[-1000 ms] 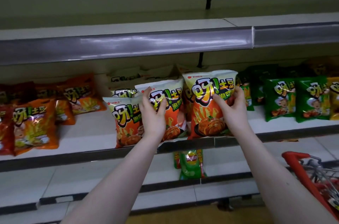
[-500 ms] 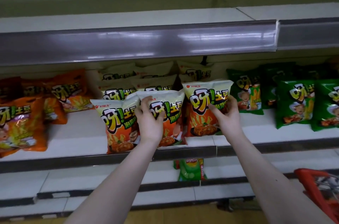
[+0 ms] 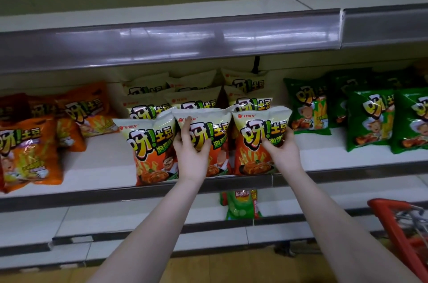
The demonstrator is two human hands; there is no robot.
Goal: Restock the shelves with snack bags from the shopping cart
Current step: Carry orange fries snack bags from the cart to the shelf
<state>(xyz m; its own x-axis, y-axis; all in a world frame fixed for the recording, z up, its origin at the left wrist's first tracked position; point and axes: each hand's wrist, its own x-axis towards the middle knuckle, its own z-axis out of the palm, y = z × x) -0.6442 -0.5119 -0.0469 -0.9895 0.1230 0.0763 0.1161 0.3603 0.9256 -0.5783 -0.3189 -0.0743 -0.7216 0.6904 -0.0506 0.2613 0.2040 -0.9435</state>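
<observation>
Head view, left to right along the middle shelf [image 3: 97,162], my landmark. At its left end lie orange bags [image 3: 30,150], some tilted, some flat. A bare stretch of shelf follows, then the white-and-orange snack bags stand in rows at the shelf's centre, more of the same stacked behind them toward the back. The front row has three: the left bag [image 3: 148,146] stands free at the shelf's front edge, leaning a little. My left grip [image 3: 192,153] holds the middle bag [image 3: 208,141], fingers spread across its face, thumb on its left side; the bag stands upright on the shelf, touching its neighbours. My right grip [image 3: 282,150] holds the right bag [image 3: 257,141] by its right edge, fingers curled over the front; this bag also stands at the shelf's front edge. Right of my right hand, after a small gap, green bags [image 3: 370,118] stand along the shelf to its right end. Below the shelf, one green bag [image 3: 240,204] sits on the lower shelf [image 3: 139,215], under the right bag. Lower right of the shelf, the red cart [image 3: 398,224] shows its corner.
</observation>
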